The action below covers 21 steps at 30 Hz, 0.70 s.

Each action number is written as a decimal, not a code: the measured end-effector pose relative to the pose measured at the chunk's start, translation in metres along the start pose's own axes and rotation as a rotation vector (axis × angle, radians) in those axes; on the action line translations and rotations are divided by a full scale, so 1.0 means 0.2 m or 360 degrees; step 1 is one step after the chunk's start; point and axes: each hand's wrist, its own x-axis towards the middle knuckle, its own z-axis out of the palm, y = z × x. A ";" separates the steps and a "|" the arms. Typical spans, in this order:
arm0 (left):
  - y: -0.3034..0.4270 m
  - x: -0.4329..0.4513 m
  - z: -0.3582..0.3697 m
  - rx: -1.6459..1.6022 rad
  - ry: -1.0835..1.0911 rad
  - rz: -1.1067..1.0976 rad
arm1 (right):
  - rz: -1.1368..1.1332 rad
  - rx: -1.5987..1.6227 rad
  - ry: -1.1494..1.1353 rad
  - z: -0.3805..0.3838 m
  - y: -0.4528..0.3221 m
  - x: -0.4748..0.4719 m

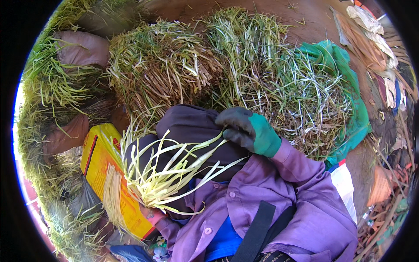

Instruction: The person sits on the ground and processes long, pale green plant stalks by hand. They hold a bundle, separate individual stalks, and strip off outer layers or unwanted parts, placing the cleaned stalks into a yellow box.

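Note:
My left hand [151, 214], in a pinkish covering, is closed around a bunch of long, pale yellow-green leaves [163, 183]; the bunch hides most of its fingers. The leaves fan out over my dark-clad legs. My right hand [237, 131], in a green knitted glove with a dark coated palm and fingers, pinches the ends of a few of these leaves above my knee. Beside my left hand lies a bundle of thin, pale strands [113, 196] on a yellow and red printed plastic sack [95, 163].
Bundled green stalks with brown lower ends [170, 72] lie beyond my legs. Loose green and white leaves [311, 98] heap up beside them, partly on a green mesh sack [356, 124]. More leafy bundles [65, 85] line the left. Cloths [363, 42] lie on the ground at the right.

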 end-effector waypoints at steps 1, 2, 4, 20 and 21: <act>0.00 0.00 0.01 -0.0007 -0.0001 0.0000 | -0.0024 -0.0048 -0.0018 -0.01 0.00 0.00; 0.00 0.00 0.01 -0.0019 0.0000 0.0001 | 0.0001 -0.0114 -0.0097 -0.01 0.00 0.00; 0.01 0.01 0.02 -0.0031 -0.0004 0.0004 | 0.0104 -0.0190 -0.0070 0.00 0.01 -0.02; 0.02 0.04 0.05 -0.0097 -0.0014 0.0013 | 0.0463 -0.0230 -0.0036 -0.02 -0.05 -0.16; 0.02 0.03 0.05 -0.0103 -0.0013 0.0011 | 0.0521 -0.0244 -0.0058 -0.01 -0.04 -0.17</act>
